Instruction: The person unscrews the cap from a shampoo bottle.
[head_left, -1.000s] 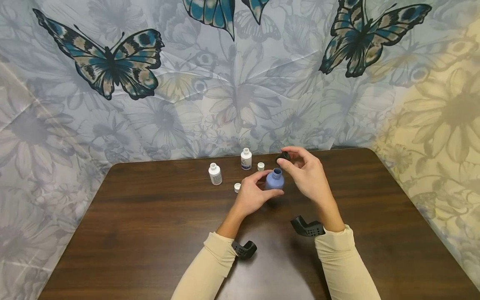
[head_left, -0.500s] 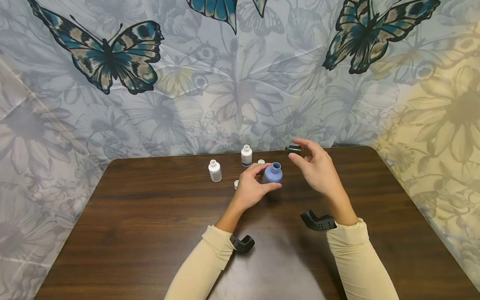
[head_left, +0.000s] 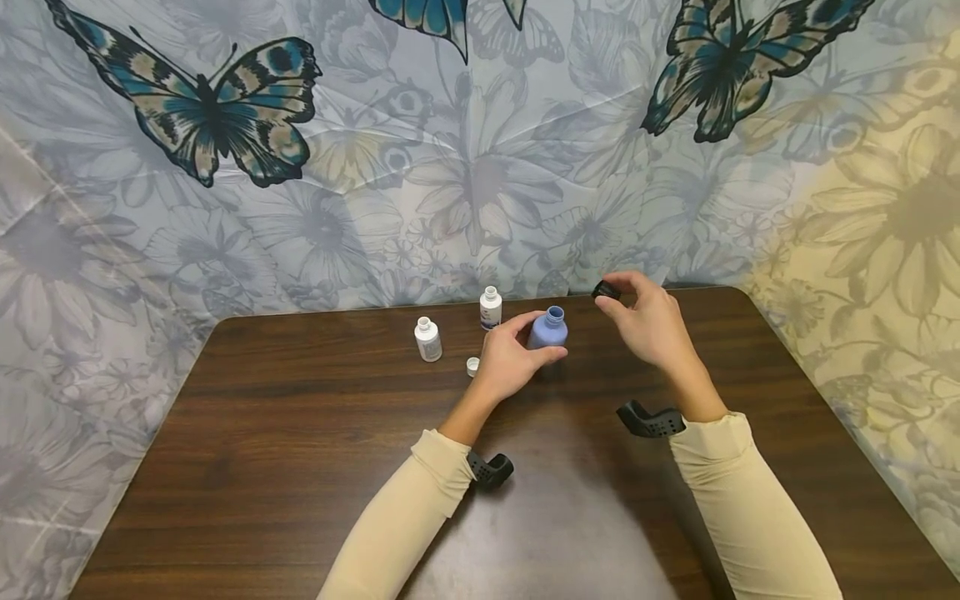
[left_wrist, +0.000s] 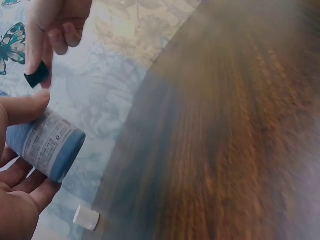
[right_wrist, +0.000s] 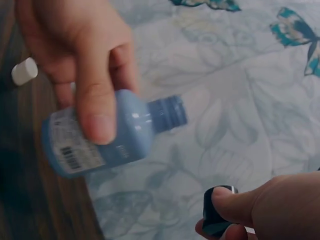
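Note:
My left hand (head_left: 512,358) grips a blue bottle (head_left: 548,330) round its body, the thumb across the printed label. The bottle's threaded neck is uncapped, as the right wrist view shows. Off to the right, my right hand (head_left: 651,323) pinches a black cap (head_left: 605,290) between thumb and fingers, apart from the bottle. Left of the bottle stand two uncapped white bottles, one nearer (head_left: 427,340) and one farther back (head_left: 491,308). A white cap (head_left: 472,367) lies on the table beside my left hand.
The dark wooden table (head_left: 300,467) ends at a back edge close behind the bottles. A butterfly-patterned cloth (head_left: 480,167) hangs beyond it. Black wrist mounts (head_left: 651,420) sit on both forearms.
My right hand has moved right and away with the black cap. The blue bottle, in my left hand, has shifted slightly up in view. A second white cap is now hidden behind the left hand.

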